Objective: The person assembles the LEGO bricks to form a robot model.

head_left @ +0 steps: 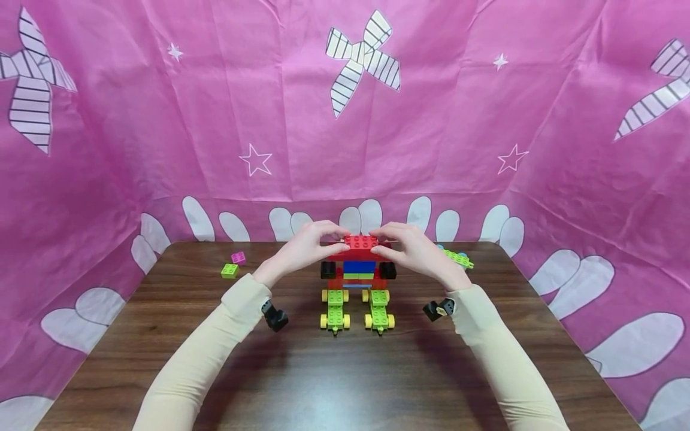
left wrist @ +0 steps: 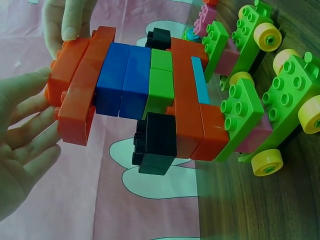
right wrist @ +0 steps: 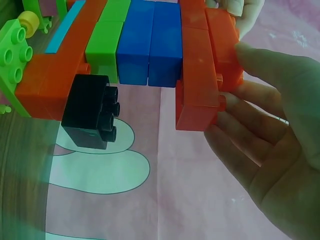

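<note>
Head view: the top red brick [head_left: 360, 242] lies between the left hand [head_left: 307, 244] and right hand [head_left: 415, 251], atop the brick model [head_left: 359, 267] standing on the table [head_left: 323, 383]. Left wrist view: thumb and half-bent fingers pinch one brick end. Right wrist view: likewise, the opposite end.

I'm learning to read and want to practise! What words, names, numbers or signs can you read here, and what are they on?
None: I can read no word, brand or number on the red top brick, blue bricks, green wheeled pieces or pink cloth.
The cloth's bows and stars are pictures, not writing.
Too small to tell: the pale patch on the right wrist's black device.
</note>
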Demonstrator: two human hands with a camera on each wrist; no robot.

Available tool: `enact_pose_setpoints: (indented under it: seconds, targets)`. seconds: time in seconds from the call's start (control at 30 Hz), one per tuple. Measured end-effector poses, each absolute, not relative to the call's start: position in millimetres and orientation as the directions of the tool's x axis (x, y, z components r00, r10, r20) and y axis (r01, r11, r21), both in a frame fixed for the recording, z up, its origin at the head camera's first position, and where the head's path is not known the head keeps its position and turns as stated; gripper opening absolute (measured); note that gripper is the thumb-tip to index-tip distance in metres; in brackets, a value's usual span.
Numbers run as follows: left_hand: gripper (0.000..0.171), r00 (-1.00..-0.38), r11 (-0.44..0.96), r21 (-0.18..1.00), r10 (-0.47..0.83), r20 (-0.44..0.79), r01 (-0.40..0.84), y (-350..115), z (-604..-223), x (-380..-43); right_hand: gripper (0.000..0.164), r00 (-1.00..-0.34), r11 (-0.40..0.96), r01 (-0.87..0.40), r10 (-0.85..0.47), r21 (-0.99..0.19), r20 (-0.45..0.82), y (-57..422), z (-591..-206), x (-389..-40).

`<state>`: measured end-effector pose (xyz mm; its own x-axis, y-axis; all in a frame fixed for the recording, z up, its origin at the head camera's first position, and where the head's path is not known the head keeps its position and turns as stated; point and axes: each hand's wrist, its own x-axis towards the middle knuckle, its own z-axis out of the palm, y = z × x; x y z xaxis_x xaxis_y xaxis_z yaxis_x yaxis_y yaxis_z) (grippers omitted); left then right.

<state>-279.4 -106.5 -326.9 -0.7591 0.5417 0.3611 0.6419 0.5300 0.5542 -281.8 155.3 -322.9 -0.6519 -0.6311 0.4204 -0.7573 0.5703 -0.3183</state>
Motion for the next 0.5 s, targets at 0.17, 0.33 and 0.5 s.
enact_pose_setpoints:
  seconds: [0.17, 0.33, 0.5]
  targets:
    - [0.039, -0.767, 0.524, 0.574, 0.538, 0.349, 0.629, -108.7, -327.8, -278.8, 0.039, -0.659, 0.579, -0.751, -0.627, -0.317, 0.416, 154.8, -322.0, -281.5]
    - [0.038, -0.767, 0.518, 0.580, 0.538, 0.351, 0.628, -107.7, -328.8, -280.6, 0.039, -0.653, 0.576, -0.756, -0.631, -0.311, 0.418, 155.3, -320.7, -282.6]
    - [0.038, -0.774, 0.522, 0.587, 0.533, 0.342, 0.619, -107.6, -329.9, -282.8, 0.038, -0.651, 0.576, -0.758, -0.637, -0.307, 0.413, 154.9, -320.9, -284.6]
